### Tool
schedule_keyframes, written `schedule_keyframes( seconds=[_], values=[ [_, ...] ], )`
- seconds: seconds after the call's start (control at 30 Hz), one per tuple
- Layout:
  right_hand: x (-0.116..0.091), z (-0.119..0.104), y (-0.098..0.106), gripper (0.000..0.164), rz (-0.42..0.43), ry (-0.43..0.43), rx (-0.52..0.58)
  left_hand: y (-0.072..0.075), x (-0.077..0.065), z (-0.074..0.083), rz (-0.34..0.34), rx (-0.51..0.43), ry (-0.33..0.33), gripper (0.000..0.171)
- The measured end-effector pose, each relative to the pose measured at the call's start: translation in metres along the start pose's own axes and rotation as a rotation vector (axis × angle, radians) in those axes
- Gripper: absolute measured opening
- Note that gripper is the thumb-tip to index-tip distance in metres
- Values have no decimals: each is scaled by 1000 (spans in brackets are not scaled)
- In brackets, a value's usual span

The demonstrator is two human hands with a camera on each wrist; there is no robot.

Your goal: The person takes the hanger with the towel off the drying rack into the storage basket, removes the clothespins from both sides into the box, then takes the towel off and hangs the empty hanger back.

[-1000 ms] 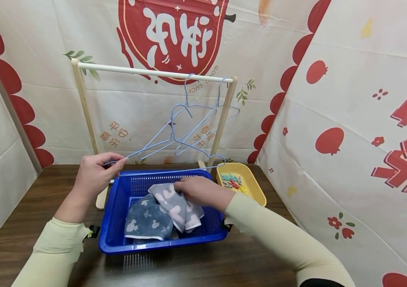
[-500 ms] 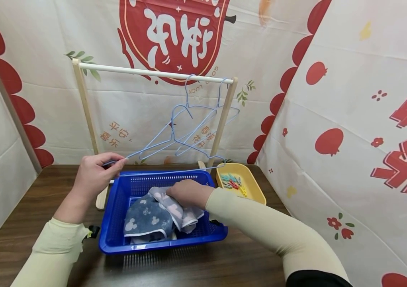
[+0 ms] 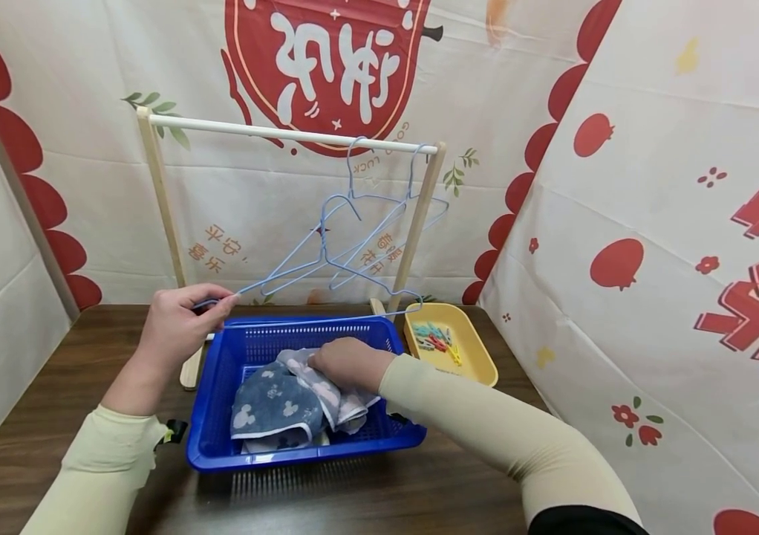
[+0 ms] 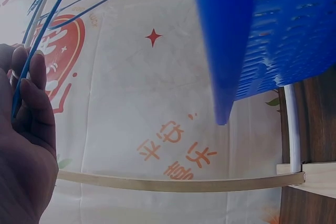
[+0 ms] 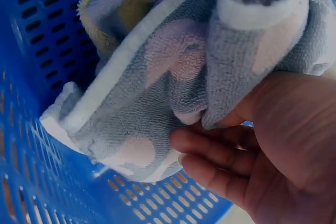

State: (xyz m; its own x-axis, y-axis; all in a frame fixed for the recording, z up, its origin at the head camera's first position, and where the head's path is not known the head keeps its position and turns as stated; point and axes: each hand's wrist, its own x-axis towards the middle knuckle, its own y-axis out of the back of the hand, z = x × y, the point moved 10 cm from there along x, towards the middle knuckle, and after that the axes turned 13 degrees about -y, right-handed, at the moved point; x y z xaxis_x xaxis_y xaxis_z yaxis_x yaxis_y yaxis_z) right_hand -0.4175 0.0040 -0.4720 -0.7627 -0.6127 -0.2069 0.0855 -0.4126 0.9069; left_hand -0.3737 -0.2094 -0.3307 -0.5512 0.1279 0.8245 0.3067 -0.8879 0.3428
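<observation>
My left hand (image 3: 182, 319) pinches one corner of a blue wire clothes hanger (image 3: 323, 245), holding it above the back rim of a blue plastic basket (image 3: 194, 438). In the left wrist view, the fingers (image 4: 34, 90) are curled around the hanger's wire. My right hand (image 3: 351, 364) is inside the basket and grips a grey towel with pink shapes (image 5: 136, 114). Part of that towel is folded over the thumb, and the thumb's tip is hidden. Beside it lies a blue-grey towel with pale mouse-head shapes (image 3: 269, 409). A yellowish cloth (image 5: 123, 3) shows underneath in the right wrist view.
Behind the basket stands a drying rack with a white rail (image 3: 252, 131) and wooden posts (image 3: 419, 223). More blue hangers (image 3: 379, 198) hang at its right end. A yellow tray (image 3: 476, 357) with several coloured clothes pegs (image 3: 436, 339) sits right of the basket.
My right hand has moved slightly left and lower in the basket, bunching the grey-and-pink towel. More pale cloth shows below the blue-grey towel. My left hand and the hanger have stayed still.
</observation>
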Motion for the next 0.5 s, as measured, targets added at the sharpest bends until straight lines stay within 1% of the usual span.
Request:
schedule_keyframes(
  seconds=[0.07,0.17,0.23,0.27,0.33,0.4,0.43,0.5],
  values=[
    [-1,2,1,26,10,-6,26,0,-1,-1,-2,0,4,14],
    [-8,7,10,25,26,-26,84,-1,-2,-1,1,-1,12,11],
    [-15,13,17,28,21,-52,130,-2,-2,-1,0,-7,18,11],
    [-19,16,20,30,5,-73,160,-2,-2,-1,0,-8,17,12],
    [-28,24,23,38,-26,-126,217,-3,0,0,4,-17,21,11],
    [-37,34,25,45,-39,-194,267,-2,1,1,12,-27,20,12],
    [-42,41,26,46,-31,-234,290,-1,1,1,21,-34,20,11],
    [-54,55,28,47,14,-320,324,1,1,1,37,-42,22,12]
  ],
)
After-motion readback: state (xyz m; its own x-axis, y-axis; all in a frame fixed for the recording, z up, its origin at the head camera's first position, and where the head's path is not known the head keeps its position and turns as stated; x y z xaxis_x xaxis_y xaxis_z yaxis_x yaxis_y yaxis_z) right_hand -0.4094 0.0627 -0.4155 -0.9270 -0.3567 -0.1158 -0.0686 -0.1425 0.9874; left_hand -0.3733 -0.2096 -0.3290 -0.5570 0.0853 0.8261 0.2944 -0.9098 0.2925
